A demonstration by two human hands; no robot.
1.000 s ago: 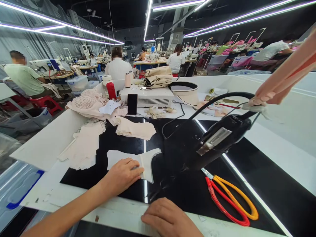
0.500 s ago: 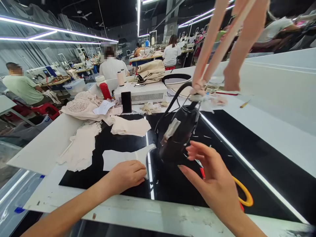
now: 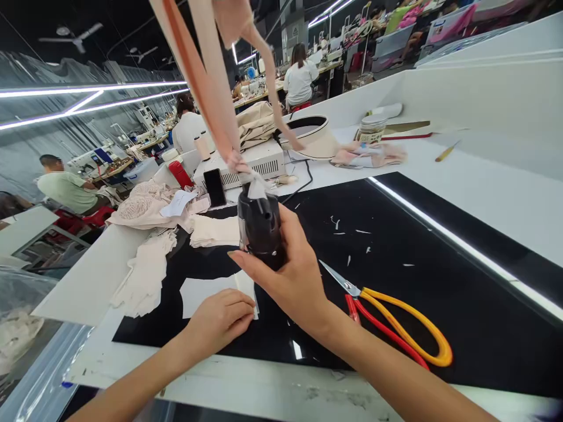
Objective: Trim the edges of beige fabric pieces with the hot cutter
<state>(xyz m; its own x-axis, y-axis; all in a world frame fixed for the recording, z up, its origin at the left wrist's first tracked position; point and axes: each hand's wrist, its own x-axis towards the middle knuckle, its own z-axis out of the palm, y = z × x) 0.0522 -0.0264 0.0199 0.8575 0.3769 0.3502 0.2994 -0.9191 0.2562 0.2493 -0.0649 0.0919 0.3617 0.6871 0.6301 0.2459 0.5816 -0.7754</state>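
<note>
The tool (image 3: 263, 227) is clasped in the right hand (image 3: 299, 280); below-left of that grip, the white piece (image 3: 199, 293) should be pressed flat under the left hand (image 3: 223, 319), whose pinch cannot be confirmed.

My left forearm (image 3: 153, 366) slants in from the lower left; my left hand (image 3: 222, 319) lies palm down, fingers bent together. My right forearm (image 3: 391, 366) comes from the lower right, and my right hand (image 3: 299, 278) is held higher, curved into a grip, thumb stretched leftward, most fingers hidden.
</note>
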